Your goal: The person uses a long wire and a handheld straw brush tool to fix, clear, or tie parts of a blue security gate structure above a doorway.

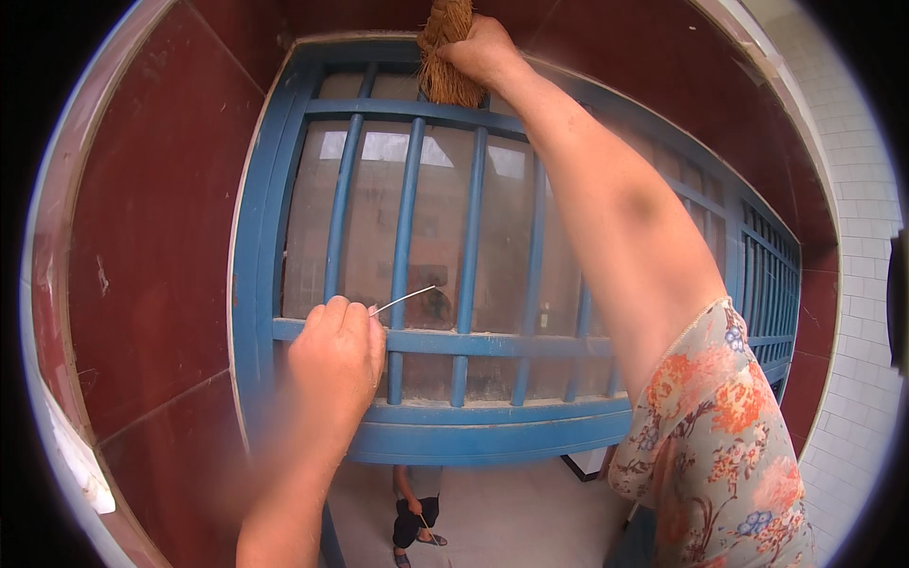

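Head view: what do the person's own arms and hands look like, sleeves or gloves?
Both hands are bare, no gloves. The left hand and its forearm show no sleeve. The right hand has a bare arm up to a short floral sleeve in orange, pink and blue.

Thin pale wire and a scruffy brown fibre bundle, both up against the blue barred window grille

The thin, straight, light-coloured wire sticks out of a closed fist, slanting up to the right, its free tip crossing in front of one of the upright bars just above the lower crossbar. The brown, coarse, straw-like fibre bundle is way higher, gripped at the top of the frame, its frayed end hanging down onto the upper crossbar. The two are well apart.
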Motion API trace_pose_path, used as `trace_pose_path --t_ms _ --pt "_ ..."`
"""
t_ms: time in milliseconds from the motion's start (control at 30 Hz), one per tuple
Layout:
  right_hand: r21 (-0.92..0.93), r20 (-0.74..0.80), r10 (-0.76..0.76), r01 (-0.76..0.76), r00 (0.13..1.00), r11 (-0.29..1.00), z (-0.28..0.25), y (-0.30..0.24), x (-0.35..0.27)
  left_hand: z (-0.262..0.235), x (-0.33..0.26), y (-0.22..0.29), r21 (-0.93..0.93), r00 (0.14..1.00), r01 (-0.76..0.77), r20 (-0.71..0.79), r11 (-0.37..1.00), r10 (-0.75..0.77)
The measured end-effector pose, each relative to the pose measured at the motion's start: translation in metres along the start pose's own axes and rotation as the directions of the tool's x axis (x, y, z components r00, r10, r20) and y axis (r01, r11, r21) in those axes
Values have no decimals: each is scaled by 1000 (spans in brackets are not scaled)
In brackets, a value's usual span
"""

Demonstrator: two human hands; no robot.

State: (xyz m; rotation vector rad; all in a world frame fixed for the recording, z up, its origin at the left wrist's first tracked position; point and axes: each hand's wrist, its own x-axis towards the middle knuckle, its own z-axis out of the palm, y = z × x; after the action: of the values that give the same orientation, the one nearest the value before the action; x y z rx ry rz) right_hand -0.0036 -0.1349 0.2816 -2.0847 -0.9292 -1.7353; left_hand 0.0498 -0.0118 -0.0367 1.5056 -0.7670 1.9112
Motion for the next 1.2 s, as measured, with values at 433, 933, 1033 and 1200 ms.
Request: trace_pose_path --t_ms 433,933,1033,1200 --pt "105 -243 -202 233 949 967 18 0 -5 0 -1 -2 -6 1000 0 -8 1000 0" --pt "-5 -85 -184 185 979 983 -1 8 5 3 -1 -7 -18 999 -3 -44 1000 3" --pt "83 -105 -117 126 988 989 6 27 -10 6 -3 -4 -32 999 -23 -27 999 22" --pt "-305 263 220 -136 939 943 10 -38 5 -3 -2 -12 -39 999 -19 -27 999 18"
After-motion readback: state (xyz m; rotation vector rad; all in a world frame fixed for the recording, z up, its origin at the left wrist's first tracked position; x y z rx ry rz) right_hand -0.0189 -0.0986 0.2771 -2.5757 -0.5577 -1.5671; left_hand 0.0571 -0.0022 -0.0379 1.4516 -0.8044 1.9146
